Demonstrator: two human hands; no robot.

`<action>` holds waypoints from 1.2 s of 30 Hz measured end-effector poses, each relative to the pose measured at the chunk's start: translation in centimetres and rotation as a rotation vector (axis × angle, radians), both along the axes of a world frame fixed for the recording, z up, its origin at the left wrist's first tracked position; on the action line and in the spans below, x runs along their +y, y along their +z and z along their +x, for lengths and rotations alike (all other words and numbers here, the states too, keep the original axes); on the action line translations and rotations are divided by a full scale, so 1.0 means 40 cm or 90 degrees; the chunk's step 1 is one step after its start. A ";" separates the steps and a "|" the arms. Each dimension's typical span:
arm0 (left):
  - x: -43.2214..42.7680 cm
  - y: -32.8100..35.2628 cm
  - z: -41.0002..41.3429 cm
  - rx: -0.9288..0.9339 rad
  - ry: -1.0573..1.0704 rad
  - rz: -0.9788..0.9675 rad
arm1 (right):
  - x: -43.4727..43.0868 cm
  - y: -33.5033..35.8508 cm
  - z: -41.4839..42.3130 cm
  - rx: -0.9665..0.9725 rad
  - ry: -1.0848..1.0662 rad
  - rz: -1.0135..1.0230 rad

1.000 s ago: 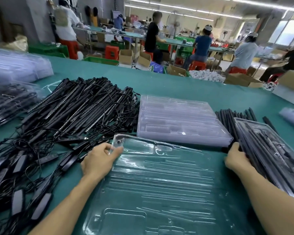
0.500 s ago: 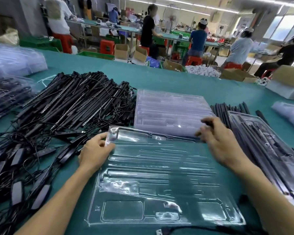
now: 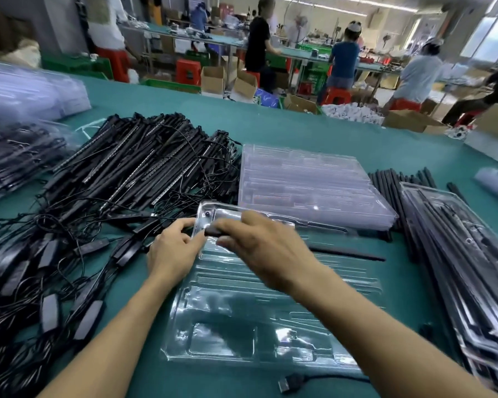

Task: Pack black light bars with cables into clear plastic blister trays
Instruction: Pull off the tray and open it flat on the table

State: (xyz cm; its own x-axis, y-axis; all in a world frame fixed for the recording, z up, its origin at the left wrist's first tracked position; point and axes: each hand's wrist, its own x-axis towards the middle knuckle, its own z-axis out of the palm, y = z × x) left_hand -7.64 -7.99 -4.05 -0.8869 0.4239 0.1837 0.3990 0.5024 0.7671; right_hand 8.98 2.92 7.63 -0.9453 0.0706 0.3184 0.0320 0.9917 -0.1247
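Left grip (image 3: 176, 248) pinches the upper-left corner of the clear blister tray (image 3: 270, 326), which lies flat on the green bench (image 3: 299, 130) at lower centre. Right grip (image 3: 265, 248), blurred, seems to pinch a small dark piece (image 3: 212, 231) over that corner. Black light bars (image 3: 141, 168) heap at centre left.

A clear, empty blister tray (image 3: 242, 326) is lying flat on the surface at lower centre, with the left hand (image 3: 173, 248) gripping its upper left corner. A thin black single bar (image 3: 345, 252) is stretching across its upper part from the right hand (image 3: 259, 245). Cabled light bars (image 3: 133, 173) are lying heaped at left.
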 end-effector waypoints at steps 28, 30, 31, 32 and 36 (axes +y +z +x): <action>-0.006 -0.011 -0.008 -0.003 -0.071 0.000 | 0.010 -0.220 0.053 -0.070 -0.061 -0.147; -0.005 -0.011 0.002 0.003 -0.109 0.034 | 0.010 -0.224 0.064 -0.081 -0.068 -0.084; -0.005 -0.009 0.007 0.007 -0.126 0.060 | 0.012 -0.229 0.072 -0.073 -0.076 -0.057; -0.004 -0.008 0.010 0.012 -0.141 0.089 | 0.015 -0.234 0.081 -0.060 -0.093 -0.047; -0.001 0.006 0.017 0.025 -0.174 0.165 | 0.036 -0.248 0.102 -0.062 -0.159 -0.083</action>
State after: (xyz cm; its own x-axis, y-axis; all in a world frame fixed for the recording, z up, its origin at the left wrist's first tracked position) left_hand -6.94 -8.02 -3.82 -0.7377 0.5784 0.3483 0.5235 0.1641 0.8361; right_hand 13.05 4.36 -2.28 -0.9191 0.3396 0.1999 0.2914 0.9272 -0.2355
